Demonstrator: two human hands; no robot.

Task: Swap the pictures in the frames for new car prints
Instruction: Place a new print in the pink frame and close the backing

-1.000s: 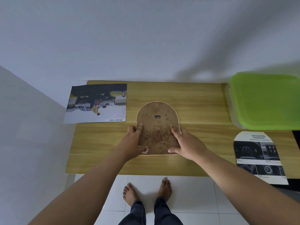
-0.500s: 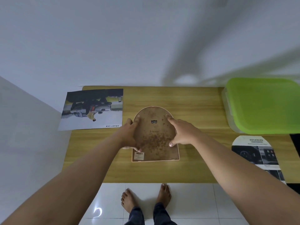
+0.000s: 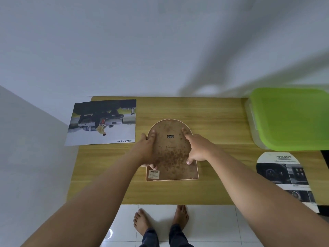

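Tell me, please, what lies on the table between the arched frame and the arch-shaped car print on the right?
Nothing: in the head view only bare table lies between the arched frame and the arch-shaped print.

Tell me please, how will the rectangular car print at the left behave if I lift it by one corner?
The car print looks like a thin sheet, so it would probably droop. It seems light and may slide easily on the smooth table. Its left part overhangs the table edge, so a push could tip it off.

Both hands (image 3: 170, 150) on face-down frame (image 3: 172, 157)
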